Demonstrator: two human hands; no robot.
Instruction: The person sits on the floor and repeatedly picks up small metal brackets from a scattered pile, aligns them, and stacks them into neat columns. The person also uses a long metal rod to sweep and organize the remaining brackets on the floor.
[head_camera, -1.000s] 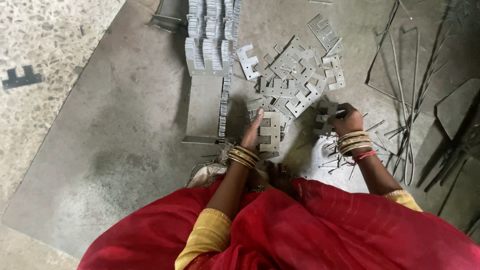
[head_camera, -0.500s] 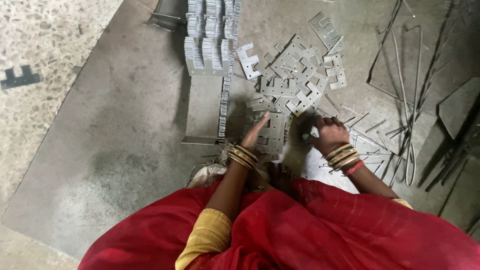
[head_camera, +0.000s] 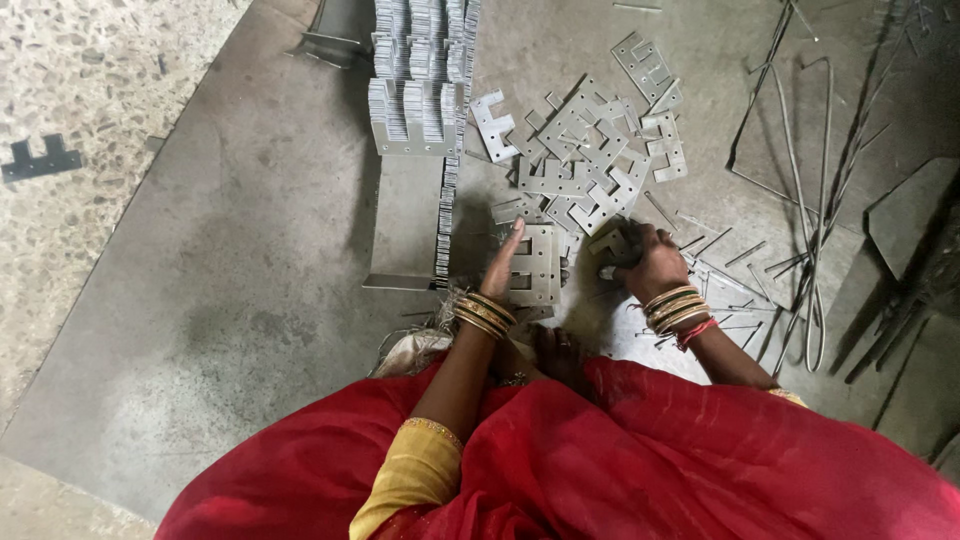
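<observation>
- Done, I judge: tight rows of stacked plates (head_camera: 425, 60) stand on edge along the metal sheet's (head_camera: 250, 280) far edge.
- Left hand (head_camera: 503, 268) lies flat and open-fingered against a small stack (head_camera: 535, 265) at the sheet's middle.
- Right hand (head_camera: 648, 262) is curled around a loose plate (head_camera: 612, 243) just beside that stack.
- Left, I judge: the loose pile (head_camera: 590, 170) beyond both hands, plus thin strips (head_camera: 720, 260) to the right.

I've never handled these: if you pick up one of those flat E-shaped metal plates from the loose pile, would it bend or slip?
The E-shaped plates look thin, flat sheet metal, so one is probably light yet fairly stiff. Lying flat on the smooth floor, one may be hard to lift by an edge and would likely slide when pushed. The left hand steadies a small stack, suggesting stacks shift easily.
</observation>
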